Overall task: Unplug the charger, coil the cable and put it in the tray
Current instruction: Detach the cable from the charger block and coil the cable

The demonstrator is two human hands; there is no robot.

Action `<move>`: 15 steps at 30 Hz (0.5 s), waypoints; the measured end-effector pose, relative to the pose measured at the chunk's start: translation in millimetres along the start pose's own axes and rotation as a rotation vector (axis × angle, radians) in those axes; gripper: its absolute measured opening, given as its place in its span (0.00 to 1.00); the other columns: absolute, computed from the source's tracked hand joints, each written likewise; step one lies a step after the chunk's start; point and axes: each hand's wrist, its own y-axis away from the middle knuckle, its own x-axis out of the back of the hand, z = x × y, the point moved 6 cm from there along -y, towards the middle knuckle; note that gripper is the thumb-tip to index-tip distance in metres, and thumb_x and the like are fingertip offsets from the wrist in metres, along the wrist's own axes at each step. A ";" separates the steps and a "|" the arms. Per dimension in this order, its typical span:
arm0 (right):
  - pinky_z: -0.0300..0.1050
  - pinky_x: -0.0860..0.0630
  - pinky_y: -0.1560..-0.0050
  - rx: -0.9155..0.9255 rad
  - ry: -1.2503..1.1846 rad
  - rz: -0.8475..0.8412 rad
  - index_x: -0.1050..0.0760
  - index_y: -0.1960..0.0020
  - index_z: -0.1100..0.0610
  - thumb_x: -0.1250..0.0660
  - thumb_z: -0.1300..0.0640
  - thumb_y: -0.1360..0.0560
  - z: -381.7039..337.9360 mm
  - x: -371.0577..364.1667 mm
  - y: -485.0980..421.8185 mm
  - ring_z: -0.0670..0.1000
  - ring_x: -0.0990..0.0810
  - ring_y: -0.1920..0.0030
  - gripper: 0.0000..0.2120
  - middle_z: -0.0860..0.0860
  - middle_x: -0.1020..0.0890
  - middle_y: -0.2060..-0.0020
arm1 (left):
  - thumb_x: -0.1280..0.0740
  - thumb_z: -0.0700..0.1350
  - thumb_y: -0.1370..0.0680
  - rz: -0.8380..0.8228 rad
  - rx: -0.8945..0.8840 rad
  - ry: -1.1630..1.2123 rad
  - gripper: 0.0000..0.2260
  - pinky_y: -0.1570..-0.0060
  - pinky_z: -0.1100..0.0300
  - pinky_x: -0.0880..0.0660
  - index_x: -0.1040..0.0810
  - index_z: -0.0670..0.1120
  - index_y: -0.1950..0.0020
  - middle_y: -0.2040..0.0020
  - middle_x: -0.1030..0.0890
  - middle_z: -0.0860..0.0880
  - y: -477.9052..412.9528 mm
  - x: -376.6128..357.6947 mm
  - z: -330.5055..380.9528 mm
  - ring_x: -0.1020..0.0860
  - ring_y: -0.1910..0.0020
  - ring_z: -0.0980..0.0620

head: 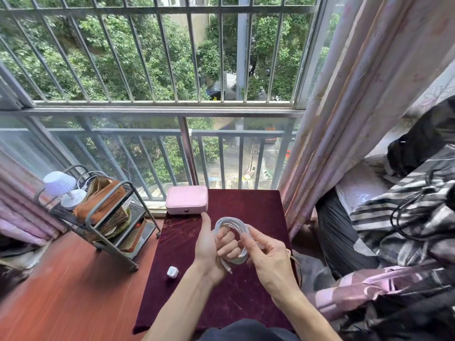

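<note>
We see a white cable (231,221) wound into loops and held above the dark red counter (234,299), between both hands. We judge the coil could spring apart if either grip slackens, since nothing ties the loops and one connector end dangles free below, near the left wrist. The small white charger block (172,271) lies apart on the counter, near left, and could be left behind. Where the coil should go is not plain to us; a closed pink case (186,199) sits at the counter's far edge. The left hand (211,244) has its fingers curled through the loops, thumb raised. The right hand (268,254) pinches the coil's right side between thumb and forefinger, other fingers loosely bent.
</note>
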 end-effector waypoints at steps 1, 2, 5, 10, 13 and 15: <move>0.28 0.21 0.52 -0.008 -0.017 -0.001 0.15 0.41 0.44 0.30 0.59 0.18 0.3 0.0 -0.4 0.41 0.11 0.54 0.12 0.46 0.09 0.55 | 0.47 0.71 0.21 0.038 -0.019 -0.005 0.34 0.85 0.66 0.40 0.37 0.48 0.78 0.84 0.41 0.52 -0.7 1.2 -1.7 0.40 0.88 0.56; 0.28 0.21 0.53 -0.016 -0.039 0.000 0.14 0.42 0.45 0.30 0.60 0.18 0.9 0.2 -0.6 0.41 0.11 0.55 0.12 0.47 0.09 0.55 | 0.47 0.70 0.21 0.072 -0.039 -0.021 0.35 0.84 0.65 0.38 0.38 0.48 0.79 0.83 0.41 0.52 -0.9 1.6 -3.1 0.40 0.87 0.56; 0.28 0.24 0.65 -0.053 -0.090 0.020 0.12 0.43 0.50 0.31 0.62 0.17 11.9 3.9 -2.5 0.38 0.18 0.67 0.11 0.47 0.11 0.63 | 0.45 0.68 0.20 0.155 -0.141 -0.146 0.33 0.80 0.62 0.32 0.39 0.48 0.78 0.81 0.40 0.49 -0.4 3.3 -5.6 0.36 0.84 0.52; 0.29 0.27 0.68 -0.104 -0.070 0.012 0.15 0.38 0.58 0.31 0.63 0.18 21.6 17.1 -7.7 0.38 0.22 0.70 0.11 0.47 0.14 0.67 | 0.42 0.68 0.21 0.176 -0.211 -0.653 0.32 0.69 0.57 0.27 0.33 0.47 0.78 0.76 0.27 0.46 -1.1 17.3 -0.7 0.27 0.74 0.48; 0.28 0.24 0.60 -0.014 0.126 -0.121 0.14 0.41 0.54 0.30 0.65 0.19 3.4 25.2 -12.8 0.36 0.18 0.65 0.11 0.43 0.12 0.64 | 0.43 0.72 0.25 0.083 -0.115 -0.848 0.33 0.67 0.55 0.28 0.20 0.44 0.68 0.72 0.22 0.47 0.2 21.8 8.6 0.25 0.73 0.50; 0.35 0.21 0.48 0.010 0.274 -0.246 0.13 0.40 0.54 0.30 0.64 0.18 -8.3 25.5 -19.3 0.41 0.14 0.53 0.11 0.49 0.09 0.54 | 0.44 0.73 0.24 -0.026 -0.074 -0.965 0.33 0.65 0.54 0.27 0.18 0.44 0.62 0.70 0.19 0.45 2.1 14.6 16.8 0.23 0.71 0.48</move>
